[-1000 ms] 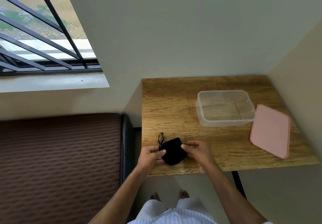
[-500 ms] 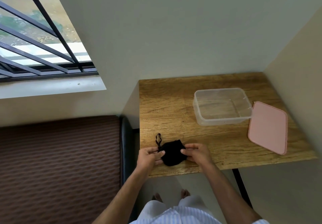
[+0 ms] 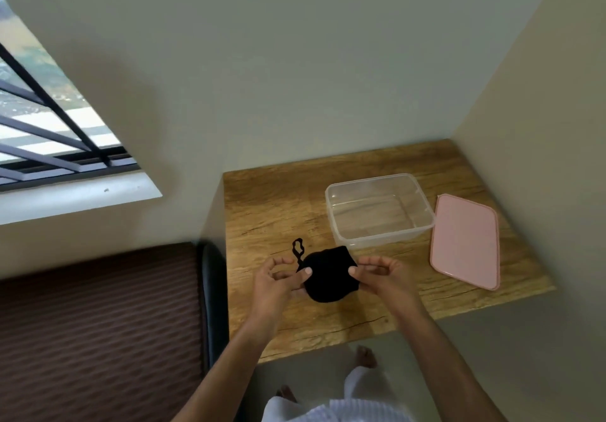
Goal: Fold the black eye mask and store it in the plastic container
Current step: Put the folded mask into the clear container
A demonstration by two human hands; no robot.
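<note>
Since a second ago both hands have carried the folded black eye mask (image 3: 329, 274) up off the tabletop (image 3: 262, 205), left hand (image 3: 278, 285) and right hand (image 3: 382, 277) pinching opposite edges, just near of the open plastic container (image 3: 380, 208), so storing looks next.

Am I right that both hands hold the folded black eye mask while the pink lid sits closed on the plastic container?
Not quite. In the head view the pink lid lies on the table beside the open plastic container. Both hands, left hand and right hand, hold the eye mask.
</note>
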